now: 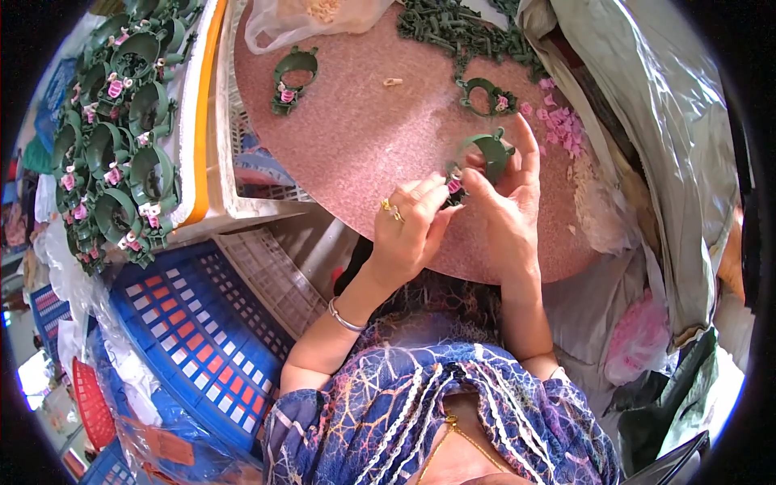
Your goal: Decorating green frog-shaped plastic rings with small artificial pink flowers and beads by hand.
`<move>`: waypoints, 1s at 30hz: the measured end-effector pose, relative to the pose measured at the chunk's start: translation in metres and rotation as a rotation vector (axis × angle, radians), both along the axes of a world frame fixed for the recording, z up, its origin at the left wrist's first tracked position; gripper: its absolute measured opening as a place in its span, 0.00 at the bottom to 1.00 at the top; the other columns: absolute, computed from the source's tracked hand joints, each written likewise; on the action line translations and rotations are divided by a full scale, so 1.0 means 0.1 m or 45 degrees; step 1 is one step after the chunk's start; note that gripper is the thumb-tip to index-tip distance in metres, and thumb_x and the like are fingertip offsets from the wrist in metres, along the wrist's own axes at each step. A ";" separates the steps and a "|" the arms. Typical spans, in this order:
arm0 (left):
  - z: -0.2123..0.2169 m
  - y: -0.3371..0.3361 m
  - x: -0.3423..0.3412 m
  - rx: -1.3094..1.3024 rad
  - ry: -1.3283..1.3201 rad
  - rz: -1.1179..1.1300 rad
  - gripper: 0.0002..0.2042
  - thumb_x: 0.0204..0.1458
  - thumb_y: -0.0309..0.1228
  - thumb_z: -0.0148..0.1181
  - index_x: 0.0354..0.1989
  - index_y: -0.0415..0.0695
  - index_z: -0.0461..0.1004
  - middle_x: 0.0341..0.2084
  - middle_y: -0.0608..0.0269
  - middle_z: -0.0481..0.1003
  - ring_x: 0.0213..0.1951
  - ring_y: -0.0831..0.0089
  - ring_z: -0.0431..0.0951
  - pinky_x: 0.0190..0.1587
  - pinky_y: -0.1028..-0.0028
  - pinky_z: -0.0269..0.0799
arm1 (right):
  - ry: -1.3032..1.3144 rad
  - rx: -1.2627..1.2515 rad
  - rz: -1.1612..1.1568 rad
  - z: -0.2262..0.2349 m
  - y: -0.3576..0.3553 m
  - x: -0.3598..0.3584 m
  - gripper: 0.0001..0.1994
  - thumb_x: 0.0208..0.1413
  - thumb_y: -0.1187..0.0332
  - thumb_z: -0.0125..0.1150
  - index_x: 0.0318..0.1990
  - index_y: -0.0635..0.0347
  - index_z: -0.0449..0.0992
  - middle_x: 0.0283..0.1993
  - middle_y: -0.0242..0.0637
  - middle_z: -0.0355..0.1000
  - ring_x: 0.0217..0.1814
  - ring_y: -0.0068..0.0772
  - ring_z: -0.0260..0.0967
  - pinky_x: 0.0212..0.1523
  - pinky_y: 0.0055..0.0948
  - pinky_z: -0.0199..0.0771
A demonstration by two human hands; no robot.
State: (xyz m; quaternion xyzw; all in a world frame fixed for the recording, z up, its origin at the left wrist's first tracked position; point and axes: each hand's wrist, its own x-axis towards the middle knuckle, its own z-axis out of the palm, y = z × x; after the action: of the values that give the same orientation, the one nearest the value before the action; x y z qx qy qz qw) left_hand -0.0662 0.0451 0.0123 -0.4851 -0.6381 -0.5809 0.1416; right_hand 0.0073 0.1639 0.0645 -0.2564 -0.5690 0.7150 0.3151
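Note:
Over the near side of the round pink table, both hands meet at a green plastic ring piece with a small pink flower at its lower end. My right hand is closed around the ring, thumb in front and fingers behind. My left hand, wearing rings, pinches at the pink flower; its fingertips partly hide what they grip. A second green ring piece with a pink flower lies just beyond my right fingers. Another such ring piece lies at the far left of the table.
Dark green small parts are heaped at the far edge, with pink petal-like pieces and pale bits along the right. A clear bag lies at the back. Finished-looking ring pieces fill the left side, above a blue basket.

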 end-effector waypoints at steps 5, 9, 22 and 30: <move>0.03 0.03 0.04 -0.053 0.090 0.035 0.20 0.46 0.22 0.69 0.48 0.35 0.71 0.41 0.46 0.76 0.40 0.53 0.79 0.45 0.61 0.75 | -0.093 0.107 0.041 -0.09 0.00 0.01 0.42 0.52 0.79 0.67 0.71 0.54 0.49 0.44 0.31 0.68 0.45 0.20 0.68 0.43 0.20 0.73; 0.02 0.04 0.06 -0.213 0.095 0.131 0.20 0.45 0.23 0.68 0.48 0.36 0.72 0.43 0.48 0.75 0.41 0.54 0.78 0.44 0.62 0.75 | 0.085 -0.189 0.034 -0.12 0.03 0.06 0.30 0.62 0.73 0.59 0.69 0.57 0.53 0.50 0.34 0.68 0.47 0.20 0.68 0.49 0.22 0.72; 0.10 -0.05 0.11 -0.442 0.033 0.210 0.16 0.54 0.20 0.60 0.52 0.39 0.77 0.46 0.54 0.78 0.42 0.63 0.78 0.46 0.70 0.73 | 0.017 -0.111 -0.027 -0.32 0.11 0.33 0.26 0.65 0.57 0.55 0.65 0.59 0.61 0.55 0.34 0.67 0.48 0.23 0.69 0.48 0.23 0.71; 0.25 -0.86 0.16 0.273 -2.712 -0.603 0.09 0.61 0.30 0.55 0.45 0.41 0.76 0.39 0.56 0.79 0.41 0.64 0.79 0.47 0.63 0.79 | 0.064 0.122 0.007 -0.38 0.26 0.52 0.20 0.62 0.74 0.58 0.61 0.61 0.66 0.49 0.31 0.69 0.47 0.21 0.67 0.51 0.22 0.71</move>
State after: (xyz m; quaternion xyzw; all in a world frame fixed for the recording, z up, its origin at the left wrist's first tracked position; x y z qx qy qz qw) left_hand -0.0504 -0.0411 0.0369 0.1701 -0.2702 -0.7673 -0.5561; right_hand 0.0598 0.1901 0.0262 -0.2213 -0.5951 0.6942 0.3391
